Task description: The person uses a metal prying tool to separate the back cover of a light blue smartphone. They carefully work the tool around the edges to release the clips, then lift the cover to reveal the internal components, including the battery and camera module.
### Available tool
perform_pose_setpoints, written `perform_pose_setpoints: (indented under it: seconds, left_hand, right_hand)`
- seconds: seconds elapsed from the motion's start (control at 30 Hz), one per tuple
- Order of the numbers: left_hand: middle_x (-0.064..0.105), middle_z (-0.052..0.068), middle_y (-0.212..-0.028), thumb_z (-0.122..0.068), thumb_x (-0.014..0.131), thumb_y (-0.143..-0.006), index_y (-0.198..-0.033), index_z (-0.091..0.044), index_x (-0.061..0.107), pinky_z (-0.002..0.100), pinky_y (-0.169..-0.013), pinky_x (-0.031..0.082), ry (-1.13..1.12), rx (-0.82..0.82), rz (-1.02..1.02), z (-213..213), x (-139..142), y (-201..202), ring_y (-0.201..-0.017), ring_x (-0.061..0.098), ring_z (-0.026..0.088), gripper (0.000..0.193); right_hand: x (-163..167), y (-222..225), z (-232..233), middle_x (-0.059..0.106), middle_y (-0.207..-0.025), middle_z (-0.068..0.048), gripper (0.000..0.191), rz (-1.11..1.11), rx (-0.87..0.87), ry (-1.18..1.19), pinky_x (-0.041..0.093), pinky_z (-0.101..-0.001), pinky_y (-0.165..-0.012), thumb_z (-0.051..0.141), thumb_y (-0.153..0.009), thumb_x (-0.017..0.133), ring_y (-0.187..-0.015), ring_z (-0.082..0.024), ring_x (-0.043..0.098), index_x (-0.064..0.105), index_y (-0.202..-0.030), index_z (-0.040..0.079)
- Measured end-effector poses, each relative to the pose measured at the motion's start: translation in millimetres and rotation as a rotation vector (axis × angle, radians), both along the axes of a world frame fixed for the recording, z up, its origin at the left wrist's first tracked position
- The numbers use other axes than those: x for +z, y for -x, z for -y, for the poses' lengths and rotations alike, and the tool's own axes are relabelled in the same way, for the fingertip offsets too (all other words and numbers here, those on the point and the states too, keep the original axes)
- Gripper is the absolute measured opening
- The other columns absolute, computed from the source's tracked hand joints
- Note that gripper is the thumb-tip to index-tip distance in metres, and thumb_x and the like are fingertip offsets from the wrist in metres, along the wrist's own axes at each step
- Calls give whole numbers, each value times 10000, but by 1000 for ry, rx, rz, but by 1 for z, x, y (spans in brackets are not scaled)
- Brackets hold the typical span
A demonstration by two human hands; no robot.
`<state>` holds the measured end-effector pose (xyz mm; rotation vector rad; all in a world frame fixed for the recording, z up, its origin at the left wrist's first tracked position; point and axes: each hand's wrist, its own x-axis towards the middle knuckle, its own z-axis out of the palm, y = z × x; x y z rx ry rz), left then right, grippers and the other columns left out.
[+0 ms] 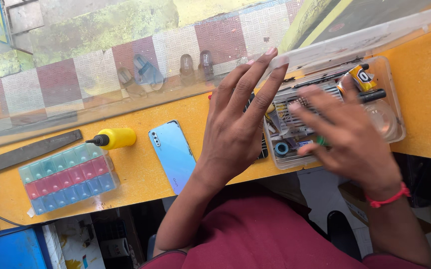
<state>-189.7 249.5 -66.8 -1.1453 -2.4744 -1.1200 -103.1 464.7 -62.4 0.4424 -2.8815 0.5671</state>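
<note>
Reaching into clear plastic parts box [394,107], blurred right hand [347,144] fingers spread, left hand [238,127] fingers extended, slightly spread

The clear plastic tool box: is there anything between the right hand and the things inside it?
Nothing visible. The clear plastic tool box is open, its lid tipped back, and the blurred right hand hovers directly over its contents. The left hand is beside it.

Yellow-black labelled tube [362,78] in clear box [397,107], right.
</note>
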Motion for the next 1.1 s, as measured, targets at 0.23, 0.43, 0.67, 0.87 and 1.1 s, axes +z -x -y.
perform_pose_setpoints:
  seconds: [0.23,0.43,0.67,0.87,1.1]
  left_hand:
    - [370,9,-1658,79,597,-963,-1609,-169,374,388,-1236,381,-5,-3,6,-2,5,-1,-1490,433,244,726]
    - [366,13,-1664,68,594,-1003,-1613,-163,369,377,-1235,376,7,0,6,3,6,-4,-1463,428,250,690]
    - [362,29,-1663,68,593,-970,-1602,-157,377,392,-1279,388,-4,-4,25,3,7,-7,-1488,436,258,704]
    - [344,11,-1673,53,597,-1014,-1613,-175,361,385,-1298,381,-12,2,12,2,4,-7,-1500,427,248,684]
    - [349,12,-1671,79,595,-968,-1607,-176,371,389,-1289,382,7,4,20,3,4,-7,-1492,431,249,723]
  right_hand:
    - [-7,-6,5,684,-1258,-108,509,50,129,18,262,-575,-1250,366,-761,775,-1285,-271,588,720,-1183,88]
    - [-9,-23,-8,741,-1093,-99,336,17,-17,44,369,-525,-1238,274,-784,795,-1141,-250,671,755,-1017,34]
    - [0,-10,-11,705,-1110,-112,163,-121,-344,-85,522,-391,-1085,121,-1052,776,-1109,-295,660,720,-1158,12]
    - [-3,12,6,665,-1233,-168,296,-97,-126,-181,500,-429,-1071,72,-905,701,-1180,-306,622,723,-1191,1]
    - [-7,22,8,647,-1081,-86,169,-17,-102,-171,491,-433,-949,103,-940,682,-1076,-265,624,713,-1083,19]
